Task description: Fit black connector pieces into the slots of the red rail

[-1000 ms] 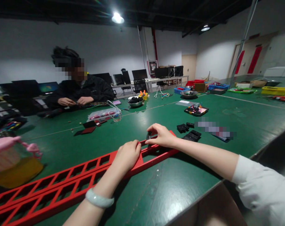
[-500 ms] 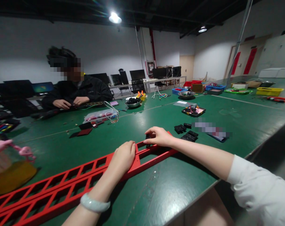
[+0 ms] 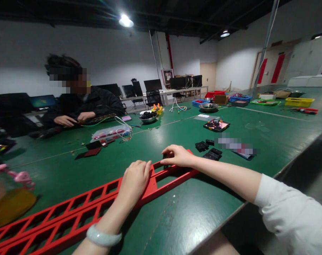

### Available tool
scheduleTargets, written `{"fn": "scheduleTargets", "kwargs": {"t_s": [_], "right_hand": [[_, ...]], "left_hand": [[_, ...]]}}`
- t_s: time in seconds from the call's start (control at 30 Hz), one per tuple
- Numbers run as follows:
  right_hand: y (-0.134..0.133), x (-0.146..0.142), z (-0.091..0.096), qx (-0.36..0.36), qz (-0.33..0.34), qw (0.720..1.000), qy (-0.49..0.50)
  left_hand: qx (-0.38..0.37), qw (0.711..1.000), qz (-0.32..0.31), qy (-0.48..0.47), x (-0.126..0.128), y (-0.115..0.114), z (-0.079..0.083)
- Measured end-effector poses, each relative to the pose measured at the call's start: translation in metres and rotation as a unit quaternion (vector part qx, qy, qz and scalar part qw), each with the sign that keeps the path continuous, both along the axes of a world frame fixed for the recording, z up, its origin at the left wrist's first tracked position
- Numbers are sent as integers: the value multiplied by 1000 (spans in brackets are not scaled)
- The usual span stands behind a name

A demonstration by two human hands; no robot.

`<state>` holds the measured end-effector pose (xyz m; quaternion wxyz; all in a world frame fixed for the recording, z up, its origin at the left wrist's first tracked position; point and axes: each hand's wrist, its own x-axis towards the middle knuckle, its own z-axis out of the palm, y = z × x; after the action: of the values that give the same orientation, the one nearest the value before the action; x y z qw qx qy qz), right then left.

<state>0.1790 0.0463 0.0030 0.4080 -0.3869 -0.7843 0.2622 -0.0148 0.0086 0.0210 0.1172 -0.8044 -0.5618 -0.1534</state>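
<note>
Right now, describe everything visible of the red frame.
The red frame is long: two rows of slanted openings, a solid plate, then longer slots. It may be metal or plastic. It lies on the green table, leaving view at left. The left hand rests on the plate; the right hand holds a black part at one slot.

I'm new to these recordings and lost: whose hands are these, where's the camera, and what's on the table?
There is no machine: a person works barehanded, filmed by a camera worn on their head, looking forward and down. The left hand lies on a long red frame with ladder-like openings. The right hand holds a small black part by the frame's far rail. On the green table, more black pieces lie nearby. Another person sits across.
</note>
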Motion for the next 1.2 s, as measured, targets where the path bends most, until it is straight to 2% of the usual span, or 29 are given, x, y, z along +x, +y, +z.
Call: {"fn": "scheduleTargets", "kwargs": {"t_s": [0.2,0.33,0.47,0.77,0.93,1.2], "right_hand": [[1,-1,0,-11,-2,1000,3],[0,0,1,4,2,1000,-4],[0,0,1,15,5,1000,-8],[3,-2,-1,16,7,1000,-5],[1,-1,1,26,17,999,-11],[3,-1,-3,-48,61,997,26]], "left_hand": [[-9,1000,-7,-11,1,0,-1],[-15,999,10,-32,0,2,-2],[-28,999,-1,-47,0,3,-4],[-77,997,18,-19,3,5,-5],[-75,997,21,4,5,0,-1],[-55,998,-15,10,4,-3,-5]]}}
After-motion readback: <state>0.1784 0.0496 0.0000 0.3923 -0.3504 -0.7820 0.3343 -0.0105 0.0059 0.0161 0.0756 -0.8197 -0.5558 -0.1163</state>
